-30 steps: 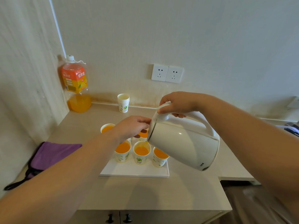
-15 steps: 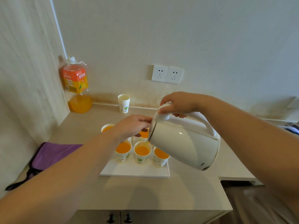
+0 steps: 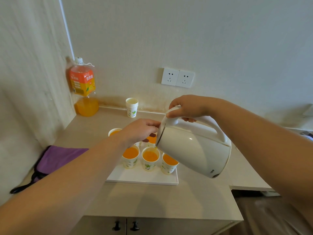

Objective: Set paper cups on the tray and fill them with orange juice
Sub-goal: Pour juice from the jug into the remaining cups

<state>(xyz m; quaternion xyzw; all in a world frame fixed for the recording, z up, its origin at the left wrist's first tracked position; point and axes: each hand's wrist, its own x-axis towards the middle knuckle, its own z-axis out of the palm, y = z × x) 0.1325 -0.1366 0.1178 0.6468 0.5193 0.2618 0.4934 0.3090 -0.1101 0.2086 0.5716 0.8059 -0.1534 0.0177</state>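
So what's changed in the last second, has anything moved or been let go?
Nothing visibly moved, and nothing was grasped or released. The right hand still grips the white kettle by its handle, spout tilted over the middle front cup on the tray; the left hand stays at the kettle's lid end. The cup stack and juice bottle are unmoved.

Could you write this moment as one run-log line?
right hand grips tilted kettle | left hand touches kettle near spout | juice trickles into middle front cup on tray
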